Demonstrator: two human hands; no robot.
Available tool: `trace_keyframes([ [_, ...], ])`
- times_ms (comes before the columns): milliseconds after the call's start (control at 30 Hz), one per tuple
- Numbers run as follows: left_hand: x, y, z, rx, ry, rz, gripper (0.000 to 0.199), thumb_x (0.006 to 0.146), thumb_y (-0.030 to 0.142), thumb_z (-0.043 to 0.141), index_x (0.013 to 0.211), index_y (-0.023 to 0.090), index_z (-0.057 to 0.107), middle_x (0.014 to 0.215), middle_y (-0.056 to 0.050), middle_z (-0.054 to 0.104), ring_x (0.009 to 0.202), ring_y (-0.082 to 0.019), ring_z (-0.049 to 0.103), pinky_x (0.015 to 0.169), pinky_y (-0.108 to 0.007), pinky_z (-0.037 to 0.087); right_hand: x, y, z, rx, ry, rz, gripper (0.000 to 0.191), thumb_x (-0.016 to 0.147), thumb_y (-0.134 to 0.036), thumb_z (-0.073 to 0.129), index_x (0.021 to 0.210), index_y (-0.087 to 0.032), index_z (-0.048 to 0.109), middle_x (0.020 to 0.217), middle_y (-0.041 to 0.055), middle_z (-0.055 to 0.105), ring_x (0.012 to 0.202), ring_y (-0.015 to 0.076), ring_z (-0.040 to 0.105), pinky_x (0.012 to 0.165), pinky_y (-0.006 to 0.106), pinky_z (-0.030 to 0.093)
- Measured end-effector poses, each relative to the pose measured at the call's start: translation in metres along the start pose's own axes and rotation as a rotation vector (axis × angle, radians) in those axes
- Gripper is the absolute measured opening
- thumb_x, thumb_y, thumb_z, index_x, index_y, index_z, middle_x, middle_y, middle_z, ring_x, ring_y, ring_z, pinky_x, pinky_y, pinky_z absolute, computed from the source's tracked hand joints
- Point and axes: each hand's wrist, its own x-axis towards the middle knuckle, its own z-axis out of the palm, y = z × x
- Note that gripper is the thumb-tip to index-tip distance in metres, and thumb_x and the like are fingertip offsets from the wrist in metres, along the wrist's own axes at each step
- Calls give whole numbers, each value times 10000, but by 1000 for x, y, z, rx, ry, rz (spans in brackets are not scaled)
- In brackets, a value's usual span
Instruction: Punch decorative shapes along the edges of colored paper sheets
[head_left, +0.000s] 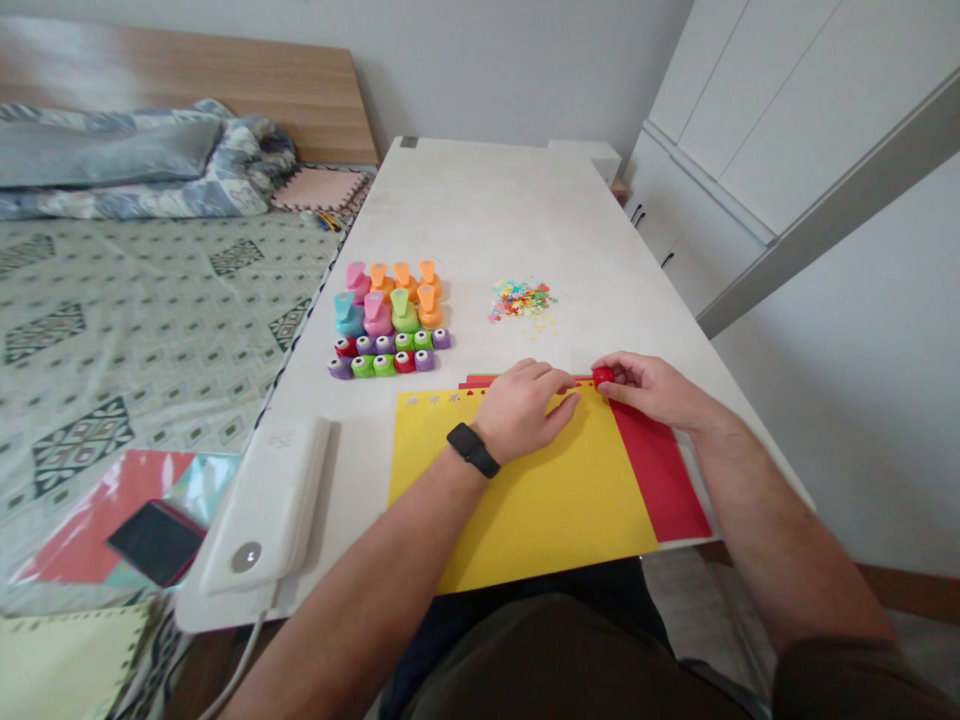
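A yellow sheet (525,500) lies on the white table over a red sheet (667,480), with small shapes punched along its far edge. My right hand (649,385) grips a small red punch (602,377) at the sheet's far right corner. My left hand (523,410), with a black watch on the wrist, rests on the yellow sheet near the far edge, its fingers bent and spread a little, nothing seen in them. Beyond the sheets is a pile of colourful paper cutouts (523,300).
Rows of large lever punches (379,312) and small punches (384,364) stand left of the cutouts. A white device (270,500) with a cable lies at the table's left edge. On the bed at left are a phone (156,541) and plastic-wrapped sheets (82,520).
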Motion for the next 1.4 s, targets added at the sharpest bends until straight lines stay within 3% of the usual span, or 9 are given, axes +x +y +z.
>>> trace_keyframes([
  [333,0,-11,5,193,-135,-36,246,992,293,517,1156,199,675,1021,-93,697,990,-239,610,931,-409,467,0,-1,1,3,19,11,371,843,-429,706,1159,-238,671,885,39,689,800,211,629,752,378,540],
  [633,-2,-10,6,247,-167,-91,232,984,324,540,1118,199,682,1022,-92,703,996,-255,605,923,-421,454,-1,-1,1,-10,21,-7,345,855,-408,699,1148,-229,669,888,40,690,788,201,626,742,364,537],
  [833,-2,-8,2,180,-90,-86,279,1015,327,486,1178,198,672,1097,-92,715,1043,-249,612,953,-422,452,-1,-2,0,-7,16,3,344,862,-412,697,1151,-228,667,874,34,684,770,195,617,722,353,522],
  [967,-2,-7,0,204,-106,-63,245,997,299,523,1150,210,692,1049,-85,726,1022,-257,620,929,-436,459,-1,-3,0,1,13,0,344,859,-406,698,1146,-219,668,873,37,683,773,194,616,715,345,518],
  [1133,-1,-7,1,2,42,-82,231,998,325,539,1116,187,682,1027,-73,743,967,-212,656,908,-377,495,-1,-2,0,12,-4,-2,372,867,-414,694,1172,-205,653,892,39,684,768,184,616,709,334,512],
  [1300,0,-6,-2,-19,65,-61,191,975,304,576,1074,194,697,1003,-74,746,973,-219,663,914,-390,503,0,0,0,8,7,-3,377,866,-422,699,1172,-205,655,873,31,675,753,177,606,694,325,502],
  [1400,1,-4,-4,-107,123,-119,192,961,304,592,1069,185,698,1003,-71,747,955,-207,667,900,-372,514,0,-1,0,8,3,-7,383,865,-421,699,1176,-201,656,864,30,671,745,177,603,682,322,495],
])
